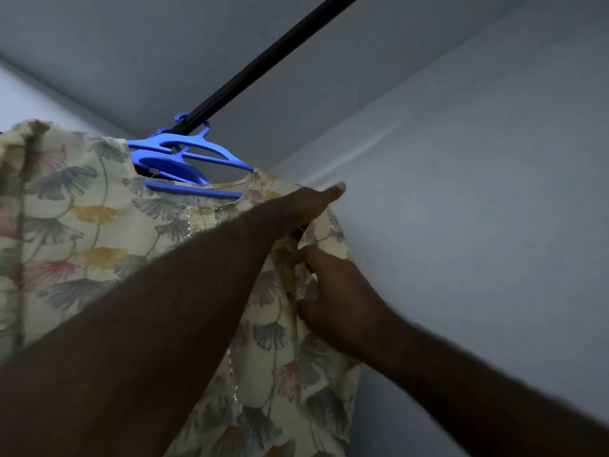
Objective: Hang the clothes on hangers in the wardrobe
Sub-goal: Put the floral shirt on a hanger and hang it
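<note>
A cream garment with a grey, yellow and pink leaf print (82, 232) hangs on a blue plastic hanger (188, 159) hooked over the black wardrobe rail (263, 61). My left hand (313, 202) reaches across the garment to its right shoulder and grips the fabric there, thumb stretched along the top edge. Just below it, my right hand (333, 288) pinches the sleeve fabric at the same shoulder. More than one blue hanger sits bunched on the rail.
The pale grey wardrobe side wall (478, 192) stands close on the right of the garment. The wardrobe ceiling (164, 44) is just above the rail. The rail runs bare toward the upper right.
</note>
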Demonstrator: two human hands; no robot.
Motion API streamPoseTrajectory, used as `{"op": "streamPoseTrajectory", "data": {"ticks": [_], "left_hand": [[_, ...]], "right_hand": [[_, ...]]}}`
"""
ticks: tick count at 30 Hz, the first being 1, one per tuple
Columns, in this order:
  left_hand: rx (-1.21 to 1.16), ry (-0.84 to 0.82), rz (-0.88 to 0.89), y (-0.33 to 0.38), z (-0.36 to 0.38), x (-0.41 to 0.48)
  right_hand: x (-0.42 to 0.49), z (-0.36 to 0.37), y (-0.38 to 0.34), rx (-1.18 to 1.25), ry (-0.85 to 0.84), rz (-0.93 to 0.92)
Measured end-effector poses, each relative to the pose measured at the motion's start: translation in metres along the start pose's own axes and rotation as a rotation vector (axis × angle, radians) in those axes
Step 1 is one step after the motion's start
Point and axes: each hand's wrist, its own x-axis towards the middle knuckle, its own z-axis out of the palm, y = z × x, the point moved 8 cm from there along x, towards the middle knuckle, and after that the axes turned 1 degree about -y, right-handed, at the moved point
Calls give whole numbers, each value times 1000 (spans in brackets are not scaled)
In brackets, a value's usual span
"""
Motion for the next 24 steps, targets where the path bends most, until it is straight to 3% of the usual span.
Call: {"op": "streamPoseTrajectory", "data": {"ticks": [3, 6, 9, 10, 11, 12, 14, 16, 18, 21, 23, 24], "left_hand": [[-10, -99, -42, -10, 1, -17], [-59, -65, -25, -19, -9, -32], [-81, -63, -41, -24, -21, -55], [-85, -59, -57, -26, -24, -62], [-101, -56, -69, -28, -27, -68], [-134, -58, -80, -30, -28, -75], [-184, -53, -110, -32, -30, -88], [-166, -86, -142, -34, -28, -102], [-158, -147, -163, -34, -22, -118], [-159, -159, -155, -31, -26, -140], [-141, -101, -170, -36, -38, -154], [-111, -69, -190, -41, -44, -161]], "right_hand": [[-9, 23, -14, 68, -8, -23], [-26, 16, -15, 375, 35, 13], [-56, -34, 53, 543, 615, 255], [-70, -38, 87, 590, 752, 413], [-80, -31, 115, 701, 771, 578], [-83, -9, 135, 871, 654, 744], [-84, 43, 145, 1166, 246, 953], [-75, 61, 123, 1370, 7, 853], [-59, 49, 93, 1500, -26, 640], [-47, 21, 72, 1509, 165, 426], [-51, 22, 65, 1513, 184, 390], [-60, 32, 68, 1451, 169, 475]]}}
